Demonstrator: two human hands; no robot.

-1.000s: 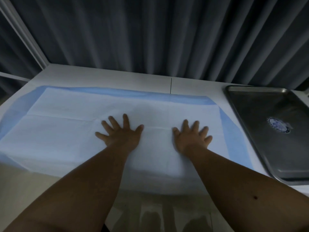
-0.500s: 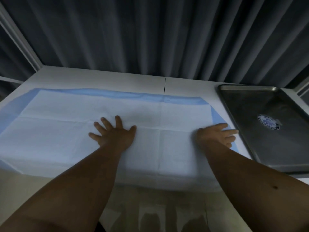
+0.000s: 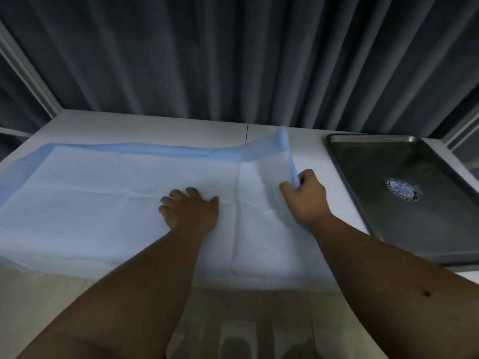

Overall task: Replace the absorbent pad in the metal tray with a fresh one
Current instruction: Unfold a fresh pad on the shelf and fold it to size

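Item: fresh absorbent pad [image 3: 116, 203], white face with a blue border, lay spread over most of the white table [image 3: 155, 125], its near edge hanging slightly over the table's front. Left hand [image 3: 190, 213]: flat on the pad near its middle, fingers loosely spread and pressing down, much where it rested a second before. Right hand [image 3: 304, 195]: changed; half a second earlier it lay open at the pad's right border, fingers pointing toward the tray, and it had since closed, thumb and fingers pinching the blue right edge. That edge had risen off the table, the far right corner [image 3: 282, 137] standing up as a lifted flap, where before the whole sheet lay flat. Judgement: smoothing was finished and folding or lifting had begun, presumably to bring the pad down to the tray's size or to carry it across; the left hand served as anchor. Metal tray [image 3: 337, 151]: on the table to the right, just beside the pad, not touching it, bare of any pad, with only a round printed sticker [image 3: 401, 189] on its floor; the old pad was not in view. Surface: smooth white tabletop with a thin seam line at the far side. Room: dim, with dark grey pleated curtains [image 3: 233, 55] closing the far side and pale frame bars at the far left.
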